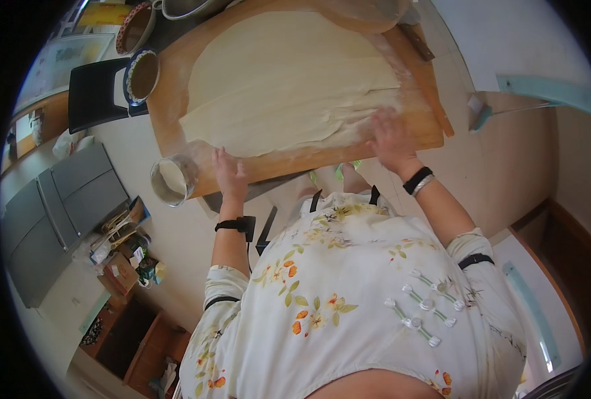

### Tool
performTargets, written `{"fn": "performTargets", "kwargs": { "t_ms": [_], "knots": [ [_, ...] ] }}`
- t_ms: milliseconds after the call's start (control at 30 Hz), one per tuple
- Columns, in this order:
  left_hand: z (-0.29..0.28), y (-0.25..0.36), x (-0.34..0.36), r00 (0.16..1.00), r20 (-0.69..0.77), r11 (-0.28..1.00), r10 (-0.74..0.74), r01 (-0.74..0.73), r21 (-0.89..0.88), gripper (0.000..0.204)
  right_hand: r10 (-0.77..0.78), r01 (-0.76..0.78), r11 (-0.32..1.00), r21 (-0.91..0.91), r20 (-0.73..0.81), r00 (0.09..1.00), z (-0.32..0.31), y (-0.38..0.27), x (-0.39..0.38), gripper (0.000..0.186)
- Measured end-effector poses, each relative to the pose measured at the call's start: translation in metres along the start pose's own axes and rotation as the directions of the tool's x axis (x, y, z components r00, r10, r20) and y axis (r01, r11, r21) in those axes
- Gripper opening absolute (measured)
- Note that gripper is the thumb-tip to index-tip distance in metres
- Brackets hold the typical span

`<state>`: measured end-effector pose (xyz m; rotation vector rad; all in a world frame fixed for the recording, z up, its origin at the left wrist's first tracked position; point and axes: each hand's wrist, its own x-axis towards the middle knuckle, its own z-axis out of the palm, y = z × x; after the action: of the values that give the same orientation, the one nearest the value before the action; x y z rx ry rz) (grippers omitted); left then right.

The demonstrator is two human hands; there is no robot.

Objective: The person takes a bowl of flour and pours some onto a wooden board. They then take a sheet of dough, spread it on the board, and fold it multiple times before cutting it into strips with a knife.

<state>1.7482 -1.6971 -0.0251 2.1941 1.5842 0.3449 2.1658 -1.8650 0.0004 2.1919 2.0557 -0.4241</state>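
Loose white cloth of our floral shirt (349, 286) fills the space nearest us, printed with orange blossoms and green leaves and trimmed with pale knotted fastenings. Beyond it, our two bare hands reach to the near side of a wooden board (423, 132), where a very large sheet of dough (289, 80) lies spread over most of the surface. It is pale cream, thin and matt, smooth and flat through the middle. Its far side runs in a broad curve, while the near side is uneven, with long creases and small overlapping folds gathered toward the right. Whitish dusting shows on the wood around it.

Our left hand (229, 174) is at the near edge of the board, by the dough's near left part, its fingers pointing away from us; we cannot tell whether they pinch anything. Our right hand (392, 139) is blurred, palm down with the fingers loosely spread, beside the creased right part of the dough; whether the fingertips touch it, we cannot make out.

Just left of our left hand is a clear jar (174, 179) with something whitish inside. Past the board's left edge we see a blue-and-white bowl (141, 76) and a black chair (96, 96); a knife (416, 42) lies at the far right.
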Motion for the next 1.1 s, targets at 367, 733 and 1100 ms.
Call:
{"fn": "performTargets", "kwargs": {
  "t_ms": [367, 733, 1100],
  "knots": [
    [-0.015, -0.023, 0.082, 0.402, 0.482, -0.165, -0.779, 0.609, -0.776, 0.016, 0.805, -0.329, 0.259, 0.908, -0.015, 0.593, 0.024, -0.006, 0.09, 0.022],
    [-0.017, -0.024, 0.092, 0.514, 0.369, 0.113, -0.774, 0.686, -0.719, 0.021, 0.539, -0.556, -0.145, 0.818, 0.537, 0.649, 0.013, -0.014, 0.099, 0.016],
    [-0.025, -0.02, 0.091, 0.405, 0.756, -0.048, -0.514, 0.866, -0.497, 0.015, 0.519, -0.633, -0.037, 0.773, 0.556, 0.649, 0.0, -0.104, 0.085, 0.018]
  ]
}}
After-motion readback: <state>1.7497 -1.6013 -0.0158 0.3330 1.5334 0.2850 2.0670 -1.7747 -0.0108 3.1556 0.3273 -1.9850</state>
